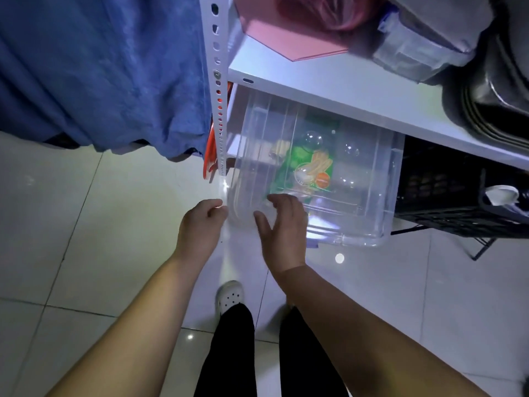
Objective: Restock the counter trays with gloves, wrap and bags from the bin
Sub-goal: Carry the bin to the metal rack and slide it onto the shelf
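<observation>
We should draw the clear plastic lidded bin (357,196), mid-frame and half under the white metal shelf (343,90), out squarely, our right grip (282,224) spread open at its near edge, our left grip (200,222) curled at its corner, hold unclear.

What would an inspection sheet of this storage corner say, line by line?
Surface: pale glossy tiled floor.
Job's things: clear plastic bin on the floor, partly under the white shelf; green package inside.
Clutter: pink sheet and clear container on the shelf; black crate beside the bin.
Fingers: left hand curled at the bin's near corner, grip unclear; right hand spread open at the bin's front edge.
Cables: orange strip behind the shelf post, cable or strap unclear.
Surroundings: blue cloth hanging at left; white clog below.
</observation>
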### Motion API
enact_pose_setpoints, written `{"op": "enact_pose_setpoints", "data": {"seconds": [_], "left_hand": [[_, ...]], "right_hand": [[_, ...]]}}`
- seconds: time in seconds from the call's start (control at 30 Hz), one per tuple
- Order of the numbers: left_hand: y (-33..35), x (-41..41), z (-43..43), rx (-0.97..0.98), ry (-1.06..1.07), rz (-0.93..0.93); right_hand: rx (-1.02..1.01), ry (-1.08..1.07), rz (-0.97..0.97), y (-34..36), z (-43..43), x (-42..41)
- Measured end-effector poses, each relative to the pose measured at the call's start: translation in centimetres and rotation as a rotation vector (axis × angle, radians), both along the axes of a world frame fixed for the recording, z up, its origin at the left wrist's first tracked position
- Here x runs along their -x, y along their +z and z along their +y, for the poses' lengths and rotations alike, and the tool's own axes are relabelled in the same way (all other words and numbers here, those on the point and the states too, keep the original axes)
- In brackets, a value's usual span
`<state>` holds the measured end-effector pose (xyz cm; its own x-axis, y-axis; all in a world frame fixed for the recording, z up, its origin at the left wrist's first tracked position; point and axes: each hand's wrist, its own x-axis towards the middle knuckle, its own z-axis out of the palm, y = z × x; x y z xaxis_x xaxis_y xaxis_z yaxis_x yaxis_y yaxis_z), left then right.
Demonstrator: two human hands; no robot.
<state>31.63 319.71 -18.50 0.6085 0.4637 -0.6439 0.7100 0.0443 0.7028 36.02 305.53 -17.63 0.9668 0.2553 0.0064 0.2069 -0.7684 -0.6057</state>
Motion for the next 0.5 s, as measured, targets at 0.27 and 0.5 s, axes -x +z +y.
{"op": "enact_pose_setpoints", "data": {"seconds": [0.27,0.5], "left_hand": [[0.1,-2.1,-4.3,-0.146,0.016,0.118],[-0.9,-2.1,-6.3,-0.122,0.323,0.017]], "right_hand": [[0.14,-0.786,0.109,1.0,-12.6,-2.6],[-0.497,-0.934,0.621,0.0,-16.2,-4.6]]}}
